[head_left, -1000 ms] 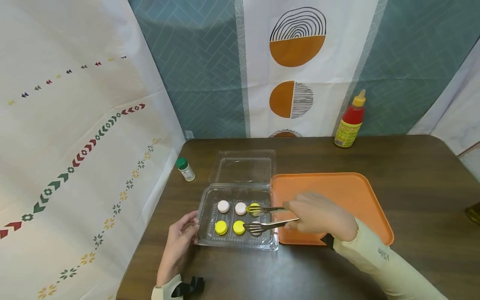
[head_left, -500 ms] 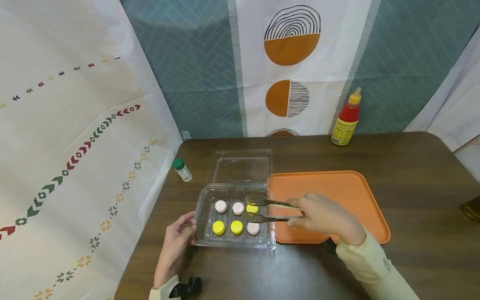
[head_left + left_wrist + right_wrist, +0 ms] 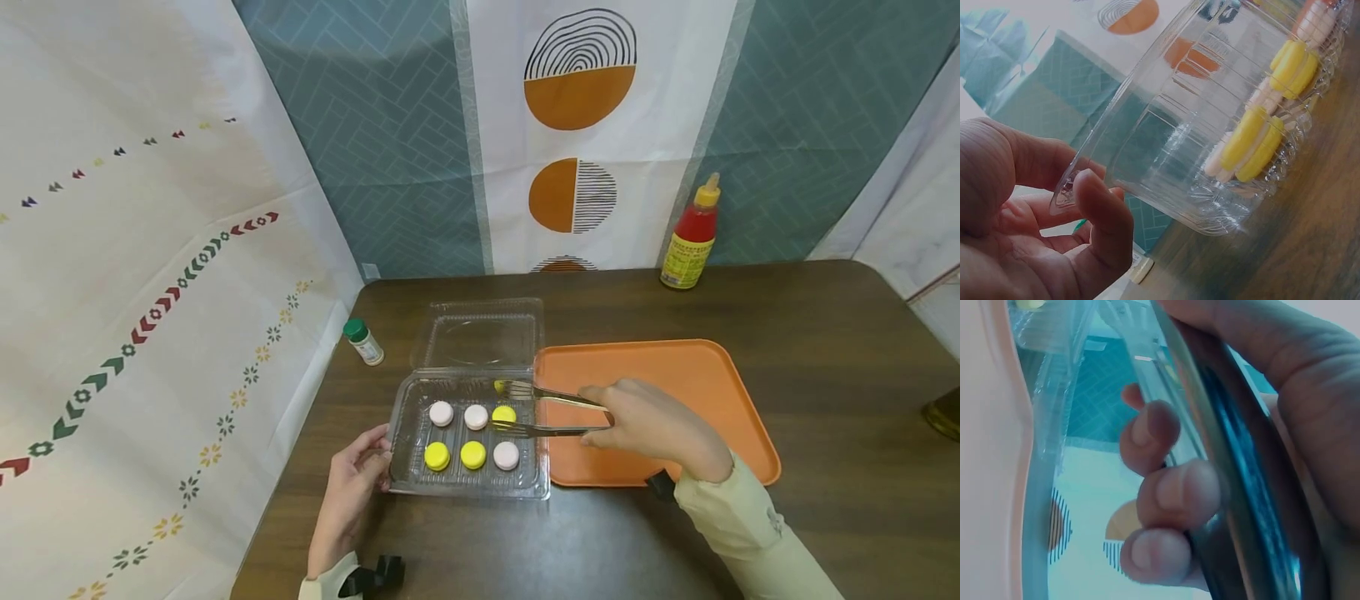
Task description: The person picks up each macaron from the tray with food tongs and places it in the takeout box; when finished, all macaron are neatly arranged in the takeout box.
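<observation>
Three yellow and three pale macarons lie in two rows in a clear plastic clamshell box (image 3: 480,490). The left hand (image 3: 351,475) pinches the box's left rim between thumb and fingers; the left wrist view shows the thumb (image 3: 1100,206) at that rim. The right hand (image 3: 648,421) grips metal tongs (image 3: 558,431) that reach left over the box, their arms spread. In the head view, the back-right yellow macaron (image 3: 504,414) appears between the tong tips, the lower one overlapping its front edge; contact cannot be told. Curled fingers (image 3: 1175,494) wrap the tongs in the right wrist view.
An orange tray (image 3: 630,358) adjoins the box's right side, partly under the right hand. The box's lid (image 3: 483,333) lies folded back. A green-capped shaker (image 3: 363,342) stands at left, a red sauce bottle (image 3: 690,237) at the back, and a dark glass object (image 3: 942,415) at the right edge.
The tongs have moved back, away from the front-right pale macaron, and their tips now straddle the back-right yellow one. The left hand keeps its hold on the box, and the head view shifted slightly.
</observation>
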Action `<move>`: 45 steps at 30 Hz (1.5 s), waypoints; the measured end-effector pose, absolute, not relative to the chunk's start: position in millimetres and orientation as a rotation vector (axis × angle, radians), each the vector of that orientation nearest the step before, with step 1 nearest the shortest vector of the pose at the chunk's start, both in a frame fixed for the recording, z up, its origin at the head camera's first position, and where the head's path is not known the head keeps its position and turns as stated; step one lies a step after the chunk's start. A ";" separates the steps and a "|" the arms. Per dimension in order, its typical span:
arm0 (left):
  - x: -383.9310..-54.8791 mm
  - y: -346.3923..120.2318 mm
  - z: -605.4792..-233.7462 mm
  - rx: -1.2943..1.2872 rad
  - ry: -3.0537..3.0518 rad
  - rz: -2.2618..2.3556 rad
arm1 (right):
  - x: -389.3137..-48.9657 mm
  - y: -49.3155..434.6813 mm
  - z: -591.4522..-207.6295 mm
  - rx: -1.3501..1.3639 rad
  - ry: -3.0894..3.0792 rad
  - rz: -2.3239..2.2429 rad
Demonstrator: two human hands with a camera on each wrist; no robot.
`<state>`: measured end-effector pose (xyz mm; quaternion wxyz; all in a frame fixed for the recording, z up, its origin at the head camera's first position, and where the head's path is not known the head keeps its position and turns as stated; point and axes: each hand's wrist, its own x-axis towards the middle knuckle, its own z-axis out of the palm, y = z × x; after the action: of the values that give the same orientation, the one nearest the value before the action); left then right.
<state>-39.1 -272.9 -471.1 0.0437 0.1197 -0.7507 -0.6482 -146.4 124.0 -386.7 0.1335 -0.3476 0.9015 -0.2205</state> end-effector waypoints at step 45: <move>-38.6 -271.3 -470.1 0.331 -2.279 -1.990 | -169.1 200.2 -378.8 -0.655 2.885 -0.736</move>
<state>-38.6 -271.3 -470.1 0.0488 0.1086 -0.7479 -0.6531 -169.1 200.2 -378.8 0.0464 -0.2146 0.9453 -0.2412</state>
